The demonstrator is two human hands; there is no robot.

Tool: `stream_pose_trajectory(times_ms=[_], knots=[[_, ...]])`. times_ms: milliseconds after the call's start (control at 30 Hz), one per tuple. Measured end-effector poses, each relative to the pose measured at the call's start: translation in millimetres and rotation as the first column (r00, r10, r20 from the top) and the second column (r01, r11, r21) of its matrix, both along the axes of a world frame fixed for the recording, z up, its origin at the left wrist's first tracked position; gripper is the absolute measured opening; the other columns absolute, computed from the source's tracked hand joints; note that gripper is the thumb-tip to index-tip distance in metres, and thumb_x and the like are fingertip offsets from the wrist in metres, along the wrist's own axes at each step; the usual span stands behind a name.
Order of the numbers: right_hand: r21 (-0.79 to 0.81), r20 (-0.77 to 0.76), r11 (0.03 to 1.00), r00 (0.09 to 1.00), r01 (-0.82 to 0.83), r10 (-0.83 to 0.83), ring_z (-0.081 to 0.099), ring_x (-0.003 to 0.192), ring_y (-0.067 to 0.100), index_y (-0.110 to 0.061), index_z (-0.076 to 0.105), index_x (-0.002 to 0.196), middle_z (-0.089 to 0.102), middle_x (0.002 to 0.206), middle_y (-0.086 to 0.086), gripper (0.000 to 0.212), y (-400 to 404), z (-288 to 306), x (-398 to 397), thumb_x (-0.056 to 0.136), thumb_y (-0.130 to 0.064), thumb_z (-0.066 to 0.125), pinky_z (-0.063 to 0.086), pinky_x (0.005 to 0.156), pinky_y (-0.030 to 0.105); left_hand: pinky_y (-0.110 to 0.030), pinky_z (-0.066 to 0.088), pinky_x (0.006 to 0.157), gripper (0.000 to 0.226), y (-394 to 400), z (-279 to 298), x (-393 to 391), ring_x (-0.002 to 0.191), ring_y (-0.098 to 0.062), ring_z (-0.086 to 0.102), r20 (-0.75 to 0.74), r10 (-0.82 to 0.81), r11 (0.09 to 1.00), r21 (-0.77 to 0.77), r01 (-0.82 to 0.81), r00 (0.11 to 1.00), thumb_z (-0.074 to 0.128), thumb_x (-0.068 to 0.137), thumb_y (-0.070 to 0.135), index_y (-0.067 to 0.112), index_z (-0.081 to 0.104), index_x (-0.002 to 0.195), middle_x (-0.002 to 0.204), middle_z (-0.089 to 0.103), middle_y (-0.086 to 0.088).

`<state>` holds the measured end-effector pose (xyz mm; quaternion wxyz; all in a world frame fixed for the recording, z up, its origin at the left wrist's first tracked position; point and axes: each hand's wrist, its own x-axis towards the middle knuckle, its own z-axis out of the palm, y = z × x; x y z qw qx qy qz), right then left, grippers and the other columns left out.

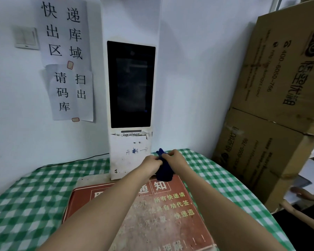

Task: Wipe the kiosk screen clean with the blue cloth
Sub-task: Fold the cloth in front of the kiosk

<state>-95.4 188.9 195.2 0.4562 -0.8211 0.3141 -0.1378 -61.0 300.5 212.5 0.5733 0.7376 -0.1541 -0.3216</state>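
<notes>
Two hands meet low in front of the kiosk: the left hand and the right hand both have their fingers curled round the blue cloth, which hangs bunched between them above the surface. The dark kiosk screen stands upright at twelve o'clock from the cloth, apart from it. A red notice board lies at six o'clock, and cardboard boxes are stacked at three o'clock.
</notes>
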Motion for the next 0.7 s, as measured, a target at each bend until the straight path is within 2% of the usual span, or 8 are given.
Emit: stream_pose_trajectory(times_ms=[100, 200, 300, 400, 433, 533, 600, 700], knots=[[-0.005, -0.024, 1.0, 1.0, -0.012, 0.012, 0.054, 0.076, 0.02, -0.011, 0.052, 0.104, 0.059, 0.093, 0.008, 0.016, -23.5, -5.9, 3.8, 0.094, -0.021, 0.044, 0.044, 0.066, 0.032, -0.026, 0.05, 0.056, 0.03, -20.8, -4.0, -1.6, 0.083, -0.026, 0.06, -0.004, 0.02, 1.0, -0.011, -0.02, 1.0, 0.04, 0.094, 0.002, 0.004, 0.059, 0.116, 0.099, 0.062, -0.014], [0.004, -0.012, 1.0, 1.0, -0.018, 0.018, 0.05, 0.067, 0.014, -0.014, 0.048, 0.102, 0.053, 0.081, 0.001, 0.011, -51.7, -11.4, 8.8, 0.095, -0.019, 0.042, 0.04, 0.058, 0.028, -0.025, 0.048, 0.056, 0.027, -47.6, -7.3, -0.4, 0.081, -0.024, 0.059, -0.009, 0.047, 0.999, -0.004, -0.047, 0.999, 0.041, 0.094, 0.003, 0.003, 0.059, 0.114, 0.102, 0.062, -0.017], [0.001, -0.003, 0.997, 0.997, -0.081, 0.081, 0.052, 0.07, 0.013, -0.013, 0.047, 0.109, 0.054, 0.086, 0.001, 0.016, -72.8, -16.7, 14.6, 0.095, -0.022, 0.046, 0.039, 0.055, 0.024, -0.027, 0.051, 0.062, 0.031, -72.1, -8.8, 5.2, 0.088, -0.026, 0.059, -0.034, 0.086, 0.996, -0.007, -0.086, 0.996, 0.039, 0.095, 0.005, 0.001, 0.056, 0.12, 0.099, 0.061, -0.014], [-0.039, 0.002, 0.985, 0.986, -0.168, 0.168, 0.056, 0.082, 0.018, -0.014, 0.047, 0.113, 0.056, 0.098, 0.002, 0.027, -87.1, -24.4, 27.5, 0.094, -0.033, 0.053, 0.041, 0.058, 0.024, -0.037, 0.053, 0.082, 0.032, -92.4, -9.7, 10.9, 0.092, -0.03, 0.062, -0.148, 0.167, 0.984, -0.045, -0.175, 0.975, 0.038, 0.093, 0.012, 0.003, 0.055, 0.118, 0.1, 0.062, -0.014], [-0.054, 0.013, 0.982, 0.983, -0.18, 0.181, 0.058, 0.085, 0.019, -0.015, 0.049, 0.113, 0.056, 0.103, 0.003, 0.03, -89.5, -27.0, 33.2, 0.093, -0.036, 0.055, 0.043, 0.062, 0.026, -0.039, 0.053, 0.084, 0.031, -95.6, -9.0, 12.4, 0.092, -0.031, 0.062, -0.201, 0.193, 0.975, -0.072, -0.211, 0.96, 0.037, 0.092, 0.016, 0.004, 0.056, 0.114, 0.1, 0.062, -0.015], [-0.166, 0.045, 0.972, 0.984, -0.165, 0.174, 0.056, 0.086, 0.019, -0.017, 0.055, 0.113, 0.046, 0.11, 0.002, 0.032, -89.0, -30.9, 48.9, 0.089, -0.037, 0.061, 0.043, 0.073, 0.027, -0.035, 0.053, 0.071, 0.029, -93.3, -7.7, 19.7, 0.082, -0.028, 0.062, -0.307, 0.268, 0.934, -0.15, -0.324, 0.913, 0.033, 0.093, 0.021, 0.008, 0.058, 0.098, 0.091, 0.062, -0.011], [-0.249, 0.051, 0.955, 0.982, -0.164, 0.182, 0.053, 0.082, 0.018, -0.017, 0.059, 0.114, 0.044, 0.112, 0.004, 0.028, -85.5, -32.3, 60.8, 0.089, -0.029, 0.061, 0.042, 0.074, 0.025, -0.034, 0.053, 0.067, 0.031, -85.5, -8.1, 27.4, 0.076, -0.026, 0.063, -0.319, 0.295, 0.916, -0.174, -0.362, 0.901, 0.031, 0.094, 0.022, 0.011, 0.06, 0.089, 0.086, 0.064, -0.009], [-0.285, 0.054, 0.938, 0.973, -0.198, 0.222, 0.053, 0.08, 0.018, -0.015, 0.061, 0.114, 0.048, 0.115, 0.006, 0.025, -75.5, -28.9, 85.0, 0.089, -0.018, 0.057, 0.042, 0.073, 0.025, -0.037, 0.05, 0.085, 0.032, -71.1, -10.9, 48.7, 0.084, -0.023, 0.063, -0.272, 0.323, 0.907, -0.186, -0.379, 0.906, 0.029, 0.096, 0.025, 0.016, 0.06, 0.097, 0.091, 0.066, -0.002]])
